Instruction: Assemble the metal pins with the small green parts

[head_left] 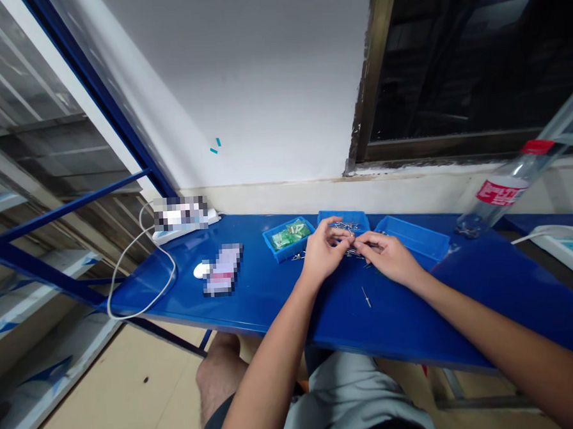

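Observation:
My left hand point(324, 251) and my right hand point(385, 257) meet above the blue table point(398, 324), their fingertips close together over a scatter of small metal pins. Whether the fingers grip a pin is too small to tell. Just behind them, a small blue tray point(343, 218) holds more metal pins. To the left of my left hand, a blue tray point(281, 248) holds green packets. Behind my right hand stands a larger blue tray point(412, 237). One loose metal pin point(366, 297) lies on the tabletop in front of my hands.
A clear plastic bottle point(501, 190) with a red label lies tilted at the right. White power strips point(564, 245) sit at both ends, with a white cable and mouse point(202, 270) at the left. Metal shelving stands left; a wall and window rise behind.

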Available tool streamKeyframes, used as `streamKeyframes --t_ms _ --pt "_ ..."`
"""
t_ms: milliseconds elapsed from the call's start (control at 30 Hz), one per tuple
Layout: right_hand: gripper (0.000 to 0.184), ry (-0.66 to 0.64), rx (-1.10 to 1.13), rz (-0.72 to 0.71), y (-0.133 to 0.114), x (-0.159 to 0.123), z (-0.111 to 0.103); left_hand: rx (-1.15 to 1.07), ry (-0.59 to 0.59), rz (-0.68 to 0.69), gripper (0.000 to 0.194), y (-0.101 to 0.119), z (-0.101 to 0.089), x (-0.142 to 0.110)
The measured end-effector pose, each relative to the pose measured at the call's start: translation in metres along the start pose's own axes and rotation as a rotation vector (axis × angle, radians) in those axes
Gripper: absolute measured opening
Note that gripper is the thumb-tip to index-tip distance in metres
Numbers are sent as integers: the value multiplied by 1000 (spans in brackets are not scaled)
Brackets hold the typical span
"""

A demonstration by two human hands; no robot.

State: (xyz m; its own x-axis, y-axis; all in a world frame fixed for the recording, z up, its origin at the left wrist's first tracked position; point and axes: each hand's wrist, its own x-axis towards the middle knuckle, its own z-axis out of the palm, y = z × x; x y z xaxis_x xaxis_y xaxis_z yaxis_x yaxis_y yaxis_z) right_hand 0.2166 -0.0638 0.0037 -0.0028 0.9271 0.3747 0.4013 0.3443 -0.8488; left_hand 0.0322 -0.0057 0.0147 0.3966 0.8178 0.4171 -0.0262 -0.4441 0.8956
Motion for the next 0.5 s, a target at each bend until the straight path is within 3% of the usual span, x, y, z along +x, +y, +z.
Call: streamKeyframes --t_ms 200,500 --pt "43 28 143 88 4 1 1 -35 -43 -74 51 -1 0 0" --pt "53 98 219 179 1 2 0 -9 -99 -27 41 7 -2 -2"
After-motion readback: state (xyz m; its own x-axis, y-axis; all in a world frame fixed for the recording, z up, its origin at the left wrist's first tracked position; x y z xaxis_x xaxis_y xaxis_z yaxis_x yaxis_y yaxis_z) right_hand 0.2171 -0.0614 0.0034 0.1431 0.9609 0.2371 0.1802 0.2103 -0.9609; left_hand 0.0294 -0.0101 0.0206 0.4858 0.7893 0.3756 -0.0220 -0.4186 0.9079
